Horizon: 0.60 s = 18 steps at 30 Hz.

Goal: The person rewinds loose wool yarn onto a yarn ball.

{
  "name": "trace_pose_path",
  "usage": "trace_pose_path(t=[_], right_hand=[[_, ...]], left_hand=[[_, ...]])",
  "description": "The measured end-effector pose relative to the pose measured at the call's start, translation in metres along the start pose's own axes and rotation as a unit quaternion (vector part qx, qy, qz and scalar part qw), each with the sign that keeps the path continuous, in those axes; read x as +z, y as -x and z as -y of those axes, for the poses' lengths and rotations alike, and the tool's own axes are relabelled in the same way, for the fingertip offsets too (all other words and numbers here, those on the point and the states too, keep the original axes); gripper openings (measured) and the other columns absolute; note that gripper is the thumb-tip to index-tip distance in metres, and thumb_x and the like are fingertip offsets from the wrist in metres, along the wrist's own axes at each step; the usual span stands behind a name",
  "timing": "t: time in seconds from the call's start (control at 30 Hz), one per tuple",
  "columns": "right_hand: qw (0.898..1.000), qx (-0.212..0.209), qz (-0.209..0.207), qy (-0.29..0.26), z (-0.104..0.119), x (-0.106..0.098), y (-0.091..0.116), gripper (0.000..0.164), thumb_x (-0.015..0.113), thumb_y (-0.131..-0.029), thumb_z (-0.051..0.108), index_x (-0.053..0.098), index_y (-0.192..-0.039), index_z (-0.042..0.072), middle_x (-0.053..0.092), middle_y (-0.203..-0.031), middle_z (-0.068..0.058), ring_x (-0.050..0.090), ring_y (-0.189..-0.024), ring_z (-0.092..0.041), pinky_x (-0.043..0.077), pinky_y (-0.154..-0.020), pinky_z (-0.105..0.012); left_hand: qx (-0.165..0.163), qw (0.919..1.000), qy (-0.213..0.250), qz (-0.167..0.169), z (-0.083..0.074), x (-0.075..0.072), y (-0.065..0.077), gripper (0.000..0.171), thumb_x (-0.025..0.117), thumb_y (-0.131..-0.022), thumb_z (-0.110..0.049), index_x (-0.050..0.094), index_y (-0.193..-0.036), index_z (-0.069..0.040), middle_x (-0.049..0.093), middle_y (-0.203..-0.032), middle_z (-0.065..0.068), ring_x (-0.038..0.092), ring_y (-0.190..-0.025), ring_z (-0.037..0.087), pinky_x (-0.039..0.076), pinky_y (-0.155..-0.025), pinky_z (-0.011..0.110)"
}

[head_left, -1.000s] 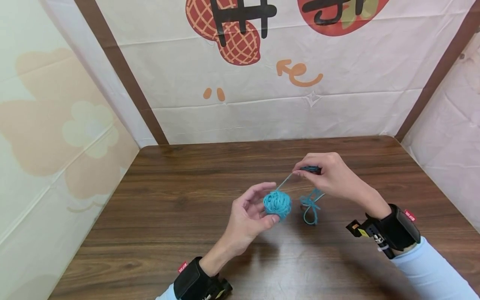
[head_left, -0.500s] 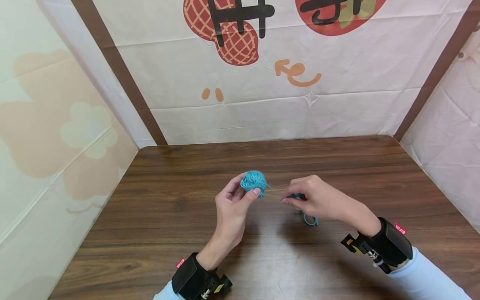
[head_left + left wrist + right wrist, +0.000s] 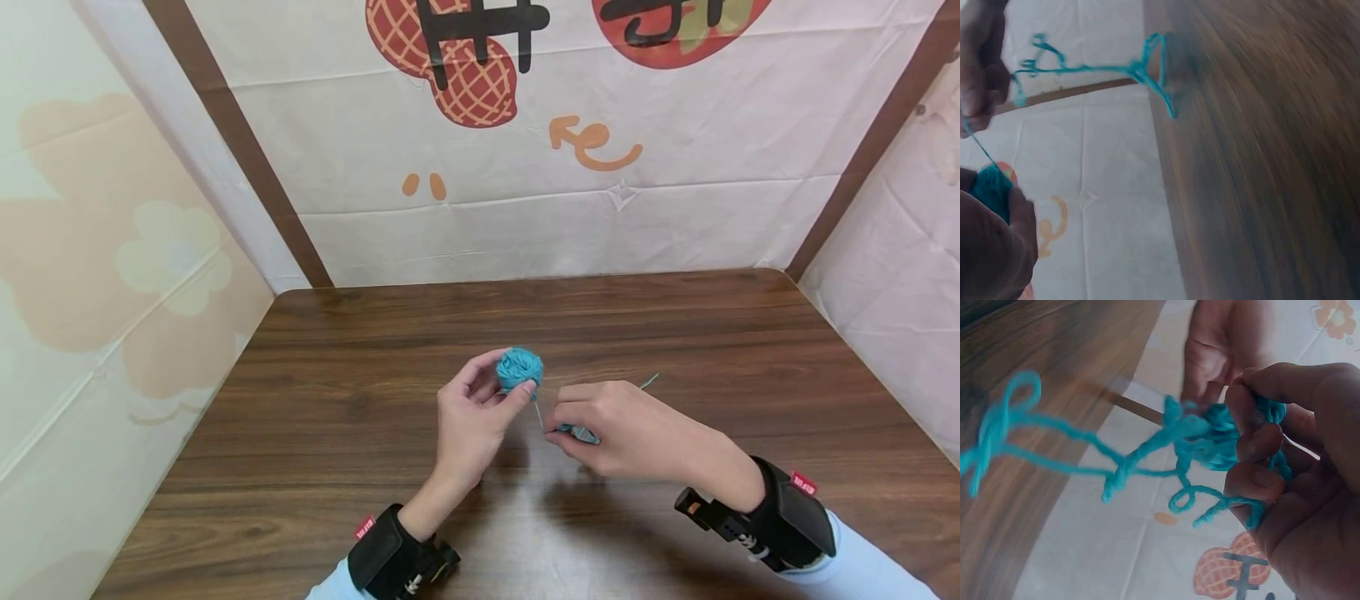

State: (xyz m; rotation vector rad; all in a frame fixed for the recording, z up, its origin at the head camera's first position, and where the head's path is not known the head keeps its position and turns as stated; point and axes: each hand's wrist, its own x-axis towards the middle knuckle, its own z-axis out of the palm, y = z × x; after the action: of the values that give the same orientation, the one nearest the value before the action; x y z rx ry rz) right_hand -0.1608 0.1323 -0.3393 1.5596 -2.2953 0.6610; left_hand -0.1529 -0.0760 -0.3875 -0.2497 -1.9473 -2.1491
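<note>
A small ball of turquoise yarn (image 3: 519, 368) sits between the thumb and fingers of my left hand (image 3: 468, 429), held above the table. Just right of it and a little nearer, my right hand (image 3: 626, 429) pinches the strand that runs from the ball. More loose yarn (image 3: 579, 433) is bunched under its fingers. In the right wrist view, tangled, knotted yarn (image 3: 1124, 467) with small loops trails out from the curled fingers. The left wrist view shows this yarn tail (image 3: 1100, 67) hanging free, while the ball (image 3: 991, 190) is partly hidden by the left hand.
Below the hands is a dark wood-grain table (image 3: 360, 367). A white printed cloth (image 3: 480, 233) hangs along its far edge, with more cloth panels (image 3: 172, 350) at the sides. Both wrists wear black camera straps (image 3: 795, 517).
The ball went left and away from me, then slightly back right. My right hand came toward me and left, below the ball, swinging the strand from the ball's upper right to underneath it.
</note>
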Motion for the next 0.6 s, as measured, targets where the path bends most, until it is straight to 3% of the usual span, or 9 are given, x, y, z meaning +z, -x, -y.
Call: trace_pose_path(t=[0.13, 0.23, 0.37, 0.6], right_hand=[[1.0, -0.007, -0.019, -0.011, 0.001, -0.009, -0.001, 0.015, 0.077, -0.088, 0.007, 0.071, -0.093, 0.02, 0.059, -0.083, 0.014, 0.045, -0.066, 0.008, 0.039, -0.06, -0.004], [0.999, -0.002, -0.031, -0.014, -0.002, -0.017, -0.002, 0.014, 0.077, -0.089, 0.007, 0.072, -0.095, 0.019, 0.058, -0.083, 0.014, 0.045, -0.066, 0.007, 0.038, -0.058, -0.004], [0.999, 0.004, -0.044, -0.004, -0.008, -0.026, -0.002, 0.017, 0.079, -0.086, 0.005, 0.074, -0.096, 0.017, 0.057, -0.082, 0.014, 0.044, -0.065, 0.007, 0.037, -0.057, -0.004], [0.998, 0.018, -0.061, -0.024, -0.02, -0.033, -0.001, 0.023, 0.082, -0.081, -0.001, 0.075, -0.096, 0.015, 0.068, -0.089, 0.011, 0.053, -0.068, 0.006, 0.045, -0.059, -0.008]], left_hand=[[0.02, 0.9969, -0.054, 0.054, 0.002, -0.001, 0.002, 0.044, 0.082, -0.085, -0.009, 0.065, -0.125, -0.014, 0.071, -0.117, 0.011, 0.073, -0.101, 0.017, 0.063, -0.083, 0.027], [0.019, 0.993, -0.067, 0.096, 0.002, -0.002, 0.004, 0.041, 0.082, -0.085, -0.01, 0.066, -0.122, -0.014, 0.072, -0.116, 0.01, 0.073, -0.1, 0.015, 0.063, -0.083, 0.027], [0.001, 0.988, -0.06, 0.142, 0.001, -0.004, 0.006, 0.04, 0.083, -0.085, -0.011, 0.068, -0.122, -0.013, 0.072, -0.113, 0.011, 0.073, -0.095, 0.013, 0.063, -0.083, 0.028], [-0.044, 0.977, -0.045, 0.204, -0.001, -0.005, 0.008, 0.039, 0.083, -0.085, -0.013, 0.069, -0.121, -0.015, 0.071, -0.115, 0.011, 0.073, -0.095, 0.016, 0.064, -0.082, 0.03]])
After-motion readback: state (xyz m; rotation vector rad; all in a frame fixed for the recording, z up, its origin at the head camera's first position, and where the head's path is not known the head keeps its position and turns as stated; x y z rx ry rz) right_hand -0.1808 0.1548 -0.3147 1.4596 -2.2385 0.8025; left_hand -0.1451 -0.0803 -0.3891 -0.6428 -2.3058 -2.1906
